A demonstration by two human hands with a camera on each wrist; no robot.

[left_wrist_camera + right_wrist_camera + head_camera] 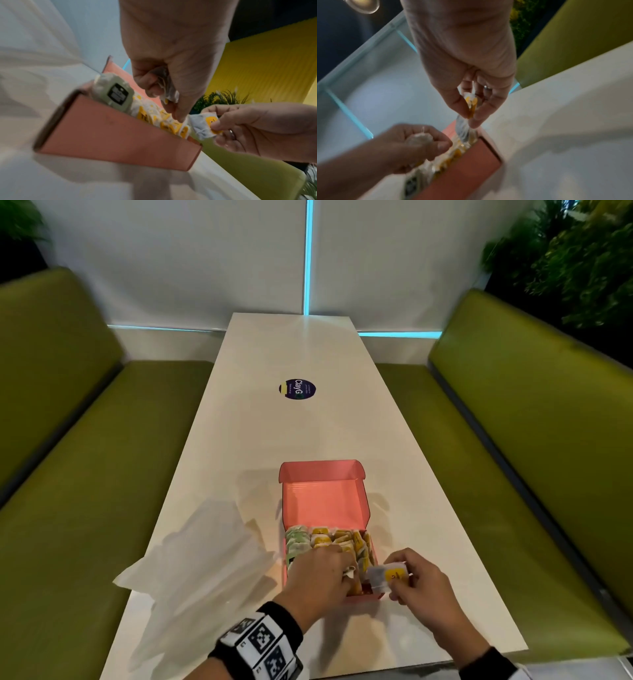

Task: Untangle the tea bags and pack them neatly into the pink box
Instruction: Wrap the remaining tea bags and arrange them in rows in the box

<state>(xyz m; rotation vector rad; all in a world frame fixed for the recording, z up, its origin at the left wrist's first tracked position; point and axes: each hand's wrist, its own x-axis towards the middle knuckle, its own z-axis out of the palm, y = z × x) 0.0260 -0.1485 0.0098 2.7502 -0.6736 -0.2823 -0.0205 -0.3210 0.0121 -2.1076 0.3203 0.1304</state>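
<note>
The pink box (325, 501) stands open on the white table (301, 433), its lid tipped back. Rows of tea bags (329, 539) with yellow and green tags fill its near half. My left hand (318, 577) hovers over the box's near end, fingers curled round a crumpled tea bag (167, 86). My right hand (416, 580) is at the box's right near corner and pinches a tea bag with a yellow tag (388, 575) between thumb and fingers. In the right wrist view that tea bag (471, 108) hangs down to the box edge (467, 166).
Crumpled clear plastic wrapping (205, 563) lies on the table left of the box. A dark round sticker (297, 388) sits mid-table. Green bench seats (68, 474) flank both sides. The table's near edge (411, 669) runs just below my wrists.
</note>
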